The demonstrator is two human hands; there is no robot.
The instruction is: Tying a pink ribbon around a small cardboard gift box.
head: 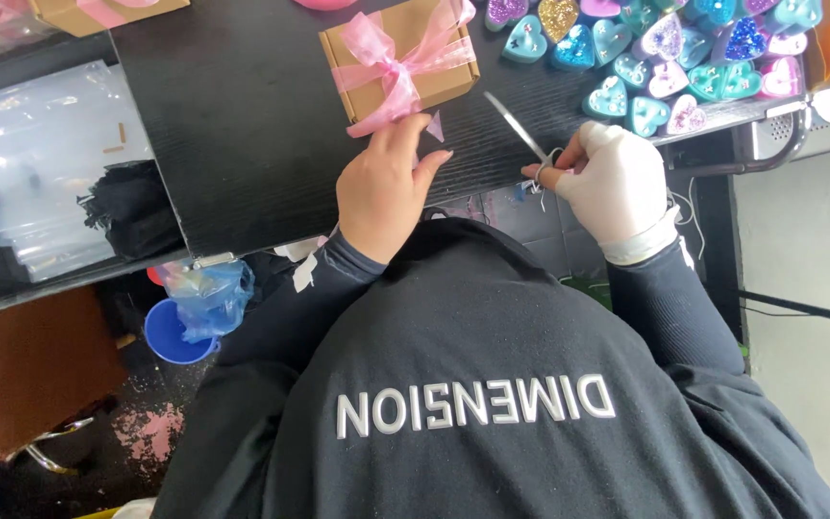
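1. The left hand [383, 187] is bare, and its fingertips pinch the loose end of the pink ribbon [397, 65] where it hangs off the near edge of the cardboard box [397, 60]; the thumb sticks out to the side, near a small cut scrap of ribbon [435, 125] lying on the table.
2. The right hand [612, 180] wears a white glove, and its fingers are hooked through the handles of a pair of scissors [522, 133], gripping them; the blades look closed and point up and away toward the box without touching it.
3. The cardboard box is small and brown, tied with the sheer pink ribbon in a bow on its near side, and it sits on the black table [242, 125] just beyond the left hand.
4. To the right of the scissors, well apart from the box, lie many heart-shaped pieces [669, 58] in teal, pink, purple and glittery gold, packed close together near the table's far right edge.
5. Left of the table, clear plastic bags [45, 144] lie flat with a black bundle [131, 207] beside them.
6. Under the table edge hangs a blue plastic bag [205, 293] over a blue cup [170, 334].
7. Both arms are in dark sleeves, and the person's dark top fills the lower part of the view.
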